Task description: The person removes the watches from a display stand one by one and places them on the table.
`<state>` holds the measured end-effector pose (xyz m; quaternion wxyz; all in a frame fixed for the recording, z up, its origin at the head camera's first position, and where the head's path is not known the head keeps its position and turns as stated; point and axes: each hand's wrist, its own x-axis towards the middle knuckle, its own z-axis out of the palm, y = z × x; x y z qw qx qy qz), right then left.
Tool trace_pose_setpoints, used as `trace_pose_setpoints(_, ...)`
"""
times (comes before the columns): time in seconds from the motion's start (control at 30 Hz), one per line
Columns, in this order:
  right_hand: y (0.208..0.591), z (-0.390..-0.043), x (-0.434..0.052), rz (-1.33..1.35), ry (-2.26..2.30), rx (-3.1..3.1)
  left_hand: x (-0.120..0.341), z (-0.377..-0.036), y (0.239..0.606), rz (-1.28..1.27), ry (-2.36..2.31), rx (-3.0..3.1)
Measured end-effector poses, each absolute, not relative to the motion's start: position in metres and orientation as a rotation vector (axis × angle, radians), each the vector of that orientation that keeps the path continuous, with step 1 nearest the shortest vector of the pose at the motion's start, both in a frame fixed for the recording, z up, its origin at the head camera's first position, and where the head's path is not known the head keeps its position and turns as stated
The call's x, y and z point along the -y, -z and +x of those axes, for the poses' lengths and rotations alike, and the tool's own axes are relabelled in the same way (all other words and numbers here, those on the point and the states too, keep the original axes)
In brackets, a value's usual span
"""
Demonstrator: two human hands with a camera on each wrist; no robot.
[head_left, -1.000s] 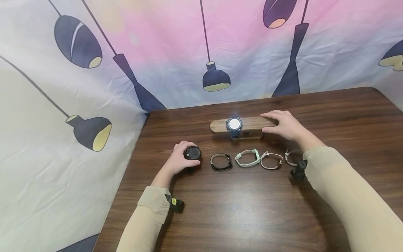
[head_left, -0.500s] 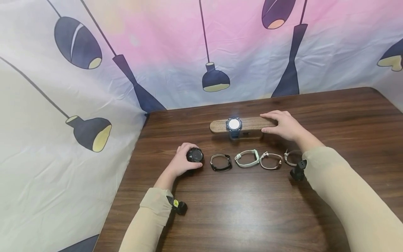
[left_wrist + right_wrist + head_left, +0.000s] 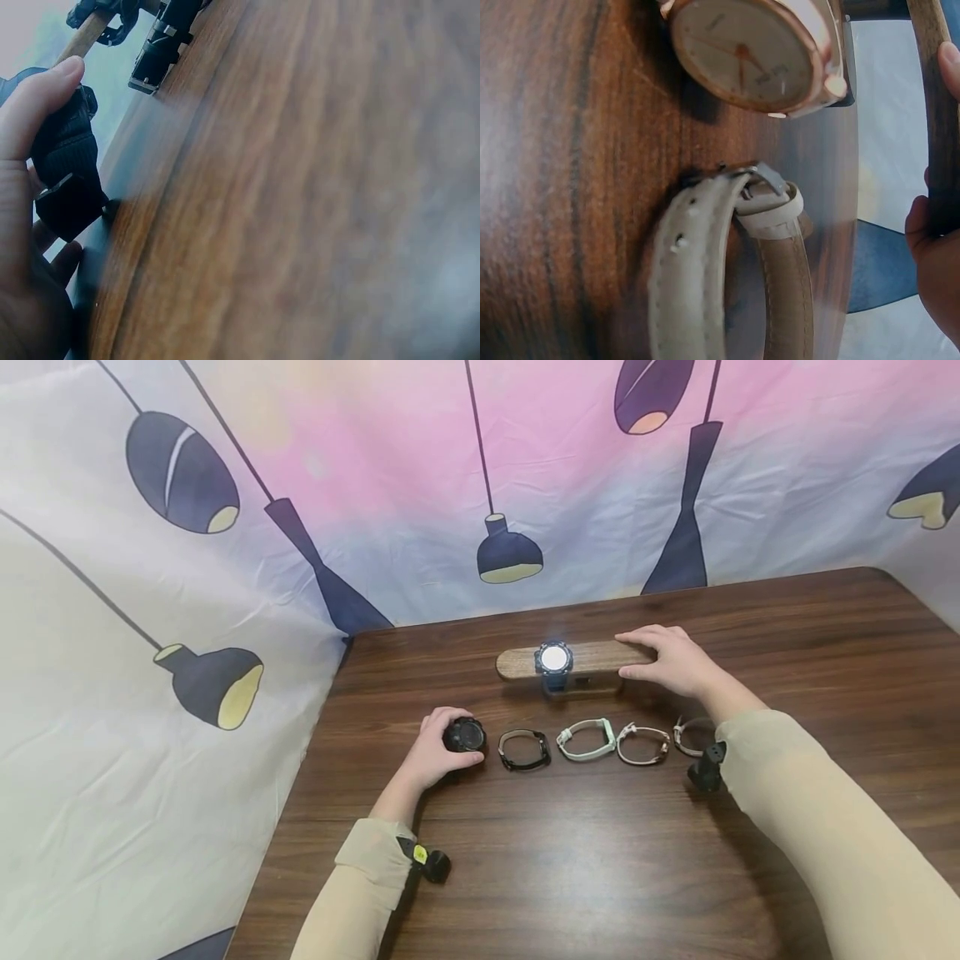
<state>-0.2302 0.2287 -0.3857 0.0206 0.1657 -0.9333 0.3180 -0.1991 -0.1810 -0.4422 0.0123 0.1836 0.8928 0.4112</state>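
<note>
My left hand (image 3: 433,755) grips a black round-faced watch (image 3: 466,735), thumb on the near side and fingers on the far side. Its black strap (image 3: 69,154) hangs below the thumb in the left wrist view. At the back, my right hand (image 3: 678,662) holds the right end of a wooden watch stand (image 3: 600,655) between thumb and fingers. A dark watch with a glaring, washed-out face (image 3: 554,658) is strapped round the stand's bar, left of its middle.
In front of the stand lie a black watch (image 3: 524,751), a mint-green watch (image 3: 587,741), a pale-strapped watch (image 3: 642,745) and another pale watch (image 3: 692,736), partly behind the right wrist camera. A patterned cloth (image 3: 420,568) hangs beyond the brown table (image 3: 570,860).
My left hand has shifted slightly right with the black watch, closer to the row of watches. My right hand stays on the stand. The head view has tilted a little.
</note>
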Motion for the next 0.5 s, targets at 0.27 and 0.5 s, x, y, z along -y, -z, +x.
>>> trace_pose_setpoints(0.27,0.3868,-0.2299,-0.2305,0.507,-0.990,2.882,0.1764,-0.1978,0.4392,0.642,-1.203,-2.820)
trace_pose_setpoints(0.5,0.3867,-0.2305,-0.2283,0.527,-0.990,2.876,0.1756,-0.1931,0.4384,0.662,-1.119,-2.855)
